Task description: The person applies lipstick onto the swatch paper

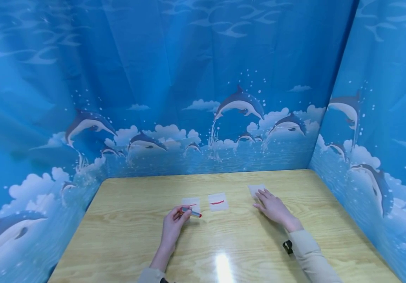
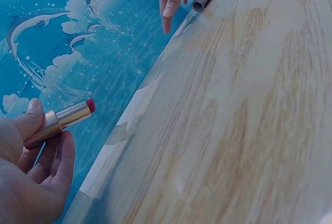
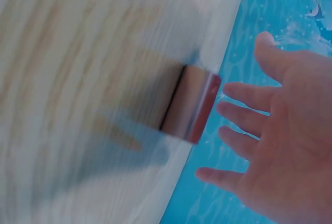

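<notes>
Over the bench, right hand is holding its fingers spread. Left hand is hovering by a red-streaked paper square, pinching a lipstick above the bench, long axis running nearly crosswise, red tip pointing right, slightly nearward.

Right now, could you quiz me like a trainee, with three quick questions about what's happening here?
1. What does the left hand hold? A: the cap; B: the lipstick; C: nothing.
2. True or false: the right hand has its fingers curled round the cap.
3. How many paper squares show a red streak?

Key
1: B.
2: False; the fingers are spread and grip nothing.
3: Two.
</notes>
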Action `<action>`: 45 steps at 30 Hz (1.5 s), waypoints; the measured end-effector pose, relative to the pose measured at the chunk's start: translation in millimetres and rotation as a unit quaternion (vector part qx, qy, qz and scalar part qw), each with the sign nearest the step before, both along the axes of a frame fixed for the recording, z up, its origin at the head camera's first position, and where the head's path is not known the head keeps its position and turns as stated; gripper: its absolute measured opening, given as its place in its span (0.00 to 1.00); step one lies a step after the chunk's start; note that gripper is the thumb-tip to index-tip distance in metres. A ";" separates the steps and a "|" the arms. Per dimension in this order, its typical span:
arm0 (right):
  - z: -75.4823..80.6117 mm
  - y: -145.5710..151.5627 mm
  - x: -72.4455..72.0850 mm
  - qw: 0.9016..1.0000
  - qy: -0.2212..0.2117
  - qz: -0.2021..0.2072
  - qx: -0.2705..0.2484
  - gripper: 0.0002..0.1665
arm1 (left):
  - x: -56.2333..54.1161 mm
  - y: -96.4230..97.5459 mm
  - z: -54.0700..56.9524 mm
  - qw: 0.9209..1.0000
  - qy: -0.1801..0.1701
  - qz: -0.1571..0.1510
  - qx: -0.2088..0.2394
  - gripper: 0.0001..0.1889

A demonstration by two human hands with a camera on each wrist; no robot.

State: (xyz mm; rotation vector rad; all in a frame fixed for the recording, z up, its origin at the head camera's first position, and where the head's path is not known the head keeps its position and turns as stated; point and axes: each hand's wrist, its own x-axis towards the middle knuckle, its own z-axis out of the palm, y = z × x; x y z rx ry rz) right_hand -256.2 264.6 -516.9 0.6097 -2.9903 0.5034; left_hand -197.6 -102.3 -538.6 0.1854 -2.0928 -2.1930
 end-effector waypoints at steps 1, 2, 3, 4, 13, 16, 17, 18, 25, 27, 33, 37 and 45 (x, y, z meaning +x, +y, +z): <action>-0.7 2.1 -0.5 1.000 -0.004 -0.003 0.003 0.33 | 0.0 -0.1 -0.1 1.000 0.000 0.000 0.000 0.23; -0.6 3.6 -0.5 1.000 -0.010 -0.006 0.007 0.34 | -0.1 -0.1 0.0 1.000 -0.001 0.000 0.001 0.23; -0.2 4.7 -0.6 1.000 -0.017 -0.010 0.011 0.33 | -0.2 -0.1 0.1 1.000 -0.001 -0.001 0.002 0.23; 0.1 5.9 -1.0 1.000 -0.024 -0.012 0.014 0.33 | -0.3 -0.2 0.1 1.000 -0.001 -0.001 0.003 0.23; -1.3 8.9 -4.0 0.993 -0.101 -0.044 0.033 0.37 | -0.3 -0.1 1.7 1.000 -0.001 -0.001 0.001 0.24; -1.0 6.4 -4.3 0.993 -0.107 -0.047 0.034 0.39 | 0.0 0.0 1.9 1.000 0.002 -0.002 0.003 0.23; -1.1 5.3 -4.1 0.992 -0.109 -0.048 0.033 0.39 | 0.1 -0.1 1.9 1.000 0.002 -0.002 0.003 0.23; -1.0 4.3 -4.1 0.992 -0.109 -0.049 0.033 0.39 | 0.1 -0.2 2.0 1.000 0.002 -0.002 0.003 0.23; -1.9 -3.9 -0.9 0.994 -0.095 -0.046 0.034 0.40 | 0.4 -0.9 2.7 1.000 -0.001 -0.002 -0.001 0.24; -1.5 -6.3 0.2 0.995 -0.088 -0.039 0.032 0.40 | 0.1 -0.9 2.7 1.000 -0.001 0.000 0.001 0.24; -2.0 -13.9 4.0 0.996 -0.085 -0.029 0.024 0.38 | -0.4 -0.9 1.8 1.000 -0.007 0.005 -0.003 0.23; -1.2 -19.6 8.8 0.997 -0.073 -0.024 0.026 0.38 | -0.1 -0.7 1.1 1.000 -0.008 0.004 -0.006 0.24; -1.5 -30.1 20.3 0.997 -0.072 -0.010 0.025 0.39 | -0.9 0.0 -1.1 1.000 -0.002 -0.001 -0.005 0.23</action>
